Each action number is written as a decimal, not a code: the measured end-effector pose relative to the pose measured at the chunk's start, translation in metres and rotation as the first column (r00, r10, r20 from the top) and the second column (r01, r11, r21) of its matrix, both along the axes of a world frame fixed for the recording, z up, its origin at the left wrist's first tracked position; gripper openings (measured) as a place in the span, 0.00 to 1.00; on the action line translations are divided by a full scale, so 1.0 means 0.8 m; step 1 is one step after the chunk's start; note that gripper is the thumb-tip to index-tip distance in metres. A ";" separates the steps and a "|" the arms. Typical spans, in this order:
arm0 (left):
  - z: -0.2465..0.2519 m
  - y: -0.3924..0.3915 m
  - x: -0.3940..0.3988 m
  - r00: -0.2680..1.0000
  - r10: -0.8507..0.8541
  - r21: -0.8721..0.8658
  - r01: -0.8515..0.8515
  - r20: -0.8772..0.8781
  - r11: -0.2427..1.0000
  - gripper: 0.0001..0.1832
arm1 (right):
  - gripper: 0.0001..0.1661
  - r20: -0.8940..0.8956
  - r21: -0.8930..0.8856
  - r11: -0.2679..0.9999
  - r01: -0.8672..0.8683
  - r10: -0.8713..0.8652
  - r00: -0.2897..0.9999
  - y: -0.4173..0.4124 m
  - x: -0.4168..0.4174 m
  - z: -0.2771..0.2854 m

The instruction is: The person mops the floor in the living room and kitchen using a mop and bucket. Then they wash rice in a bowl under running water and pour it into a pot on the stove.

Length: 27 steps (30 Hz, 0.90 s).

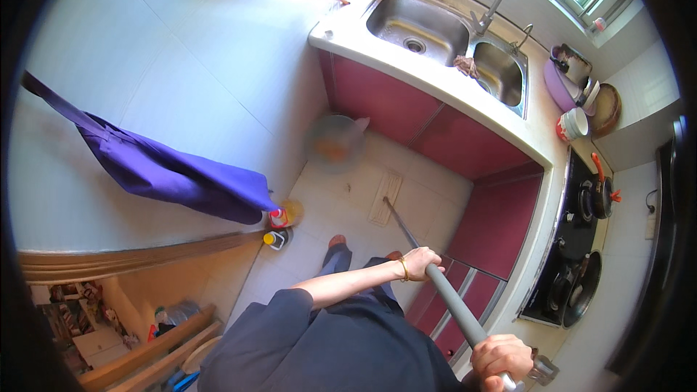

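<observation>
Both of my hands hold the long grey handle (458, 305) of a flat mop. My left hand (422, 264), with a gold-coloured bracelet at the wrist, is closed around it lower down. Near its upper end, at the lower right, my right hand (501, 360) grips the same handle. The handle slants down and away to the flat mop head (386, 198), whose pale rectangular pad lies on the tiled floor between my feet and the red cabinets.
Red cabinets (386, 87) under a double steel sink (416, 27) bound the floor ahead. A gas stove (563, 239) stands at right. A translucent bin (335, 141) sits in the corner. Bottles (277, 239) stand by the left wall, below a hanging purple apron (174, 174).
</observation>
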<state>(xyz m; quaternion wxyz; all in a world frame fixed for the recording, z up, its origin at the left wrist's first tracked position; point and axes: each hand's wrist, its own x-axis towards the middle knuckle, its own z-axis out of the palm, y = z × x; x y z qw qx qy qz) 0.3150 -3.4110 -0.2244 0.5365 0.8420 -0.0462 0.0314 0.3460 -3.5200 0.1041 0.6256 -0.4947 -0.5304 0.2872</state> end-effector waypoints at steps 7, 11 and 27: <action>0.046 0.157 -0.074 0.952 -0.122 0.014 0.131 -0.280 0.991 0.17 | 0.14 -0.021 0.065 0.987 0.144 -0.143 0.990 0.109 -0.043 -0.022; 0.009 0.269 -0.124 0.981 0.076 -0.048 -0.086 -0.177 0.995 0.15 | 0.14 0.298 0.253 0.947 0.196 -0.269 0.916 0.239 -0.074 -0.012; -0.084 0.476 -0.125 0.277 0.703 -0.051 -0.945 -0.655 0.324 0.06 | 0.21 0.046 -0.586 0.729 0.353 -0.405 0.913 0.084 0.128 -0.278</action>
